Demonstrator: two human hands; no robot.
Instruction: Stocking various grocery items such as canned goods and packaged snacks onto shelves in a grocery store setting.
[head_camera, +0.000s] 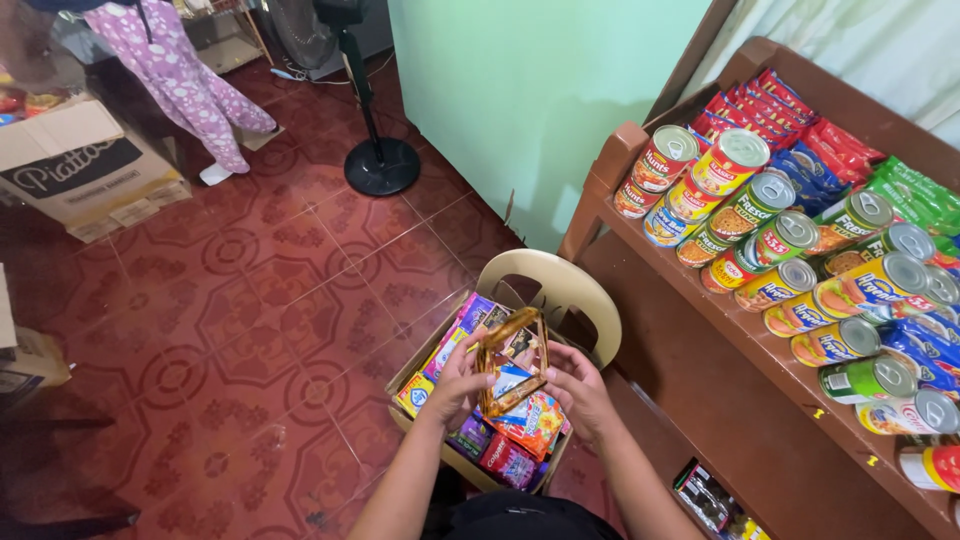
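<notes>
The snack packets (513, 375) at lower centre are clamped between our left hand (458, 383) and right hand (579, 388), above the box (412, 385). We judge this mid-lift; next, we need a steady carry.

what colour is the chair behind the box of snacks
Cream plastic chair, clearest in the head view.

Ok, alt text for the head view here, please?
Both hands, left hand and right hand, hold a strip of brown sachets over a cardboard box of snack packets on a plastic chair, beside a wooden shelf of cans.
</notes>
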